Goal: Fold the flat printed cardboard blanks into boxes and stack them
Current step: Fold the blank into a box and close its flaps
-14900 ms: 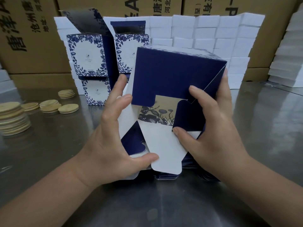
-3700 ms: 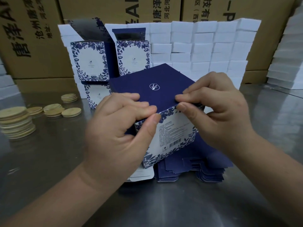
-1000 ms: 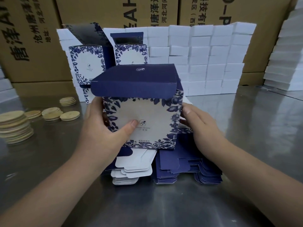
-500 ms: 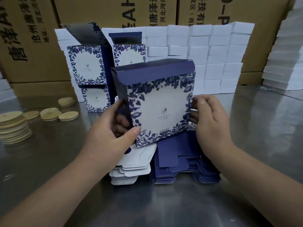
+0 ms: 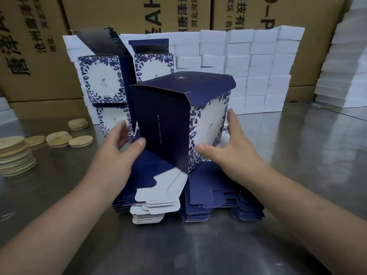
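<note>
On top of the pile of flat blanks (image 5: 218,201) on the steel table (image 5: 198,251) stands a folded box (image 5: 164,124), one side plain dark blue, the next white with a blue leaf border, its lid bent over the top. The left hand (image 5: 113,155) is beside the dark side, fingers loosely spread. The right hand (image 5: 230,151) spans the white face, fingers straight.

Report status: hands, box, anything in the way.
Left hand open, thumb at navy side of folded box. Right hand open, fingers on printed face. Box upright over flat blanks. Nothing seen blocking stacked boxes.
</note>
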The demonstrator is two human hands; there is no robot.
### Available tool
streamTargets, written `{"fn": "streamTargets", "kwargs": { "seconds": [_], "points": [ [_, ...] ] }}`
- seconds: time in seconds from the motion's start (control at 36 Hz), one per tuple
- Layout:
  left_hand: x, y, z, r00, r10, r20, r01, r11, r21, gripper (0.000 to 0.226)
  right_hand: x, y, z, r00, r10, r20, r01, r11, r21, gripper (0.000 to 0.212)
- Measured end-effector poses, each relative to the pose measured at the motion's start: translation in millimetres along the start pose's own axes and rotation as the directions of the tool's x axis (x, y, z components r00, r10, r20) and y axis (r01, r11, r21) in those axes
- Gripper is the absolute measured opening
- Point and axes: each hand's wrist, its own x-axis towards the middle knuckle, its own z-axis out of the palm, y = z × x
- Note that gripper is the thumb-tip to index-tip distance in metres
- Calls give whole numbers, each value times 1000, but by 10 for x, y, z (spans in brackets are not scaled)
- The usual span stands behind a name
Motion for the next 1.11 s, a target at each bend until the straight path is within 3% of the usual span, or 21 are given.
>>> {"fn": "streamTargets", "kwargs": {
  "seconds": [0.06, 0.17, 0.36, 0.56, 0.72, 0.83, 0.92, 1.03, 1.11],
  "points": [
    [-18, -45, 46, 994, -46, 100, 47, 999, -8, 58, 8, -1, 13, 998, -23, 51, 22, 999, 28, 104],
    [-47, -89, 58, 979, -4, 203, -4, 999, 39, 51, 22, -34, 30, 993, -25, 119, 16, 996, 84, 114],
    [-104, -67, 85, 974, 78, 214, -101, 990, 101, 58, 29, -62, 58, 992, -13, 125, 13, 1000, 2, 124],
    [-101, -30, 57, 973, 65, 223, -92, 989, 116, 51, 15, -76, 59, 988, 24, 151, -20, 999, -27, 140],
    [-90, -3, 8, 1000, 22, 18, -24, 994, 105, 35, -3, -102, 21, 993, 35, 110, -32, 999, -24, 134],
    [-57, -15, -27, 999, -10, 38, 5, 994, 113, 32, -8, -101, 6, 994, 59, 94, -56, 998, -35, 135],
    [-43, -31, -21, 1000, 0, -10, 1, 996, 90, 16, 1, -77, 0, 994, 69, 79, -66, 997, -31, 133],
    [14, -61, -30, 988, -61, -145, 66, 997, 31, 26, 11, -37, -1, 994, 95, 55, -92, 995, -46, 134],
    [44, -97, -45, 982, -93, -166, 103, 993, 49, 22, 12, -20, 7, 993, 115, 20, -113, 992, -63, 134]
  ]
}}
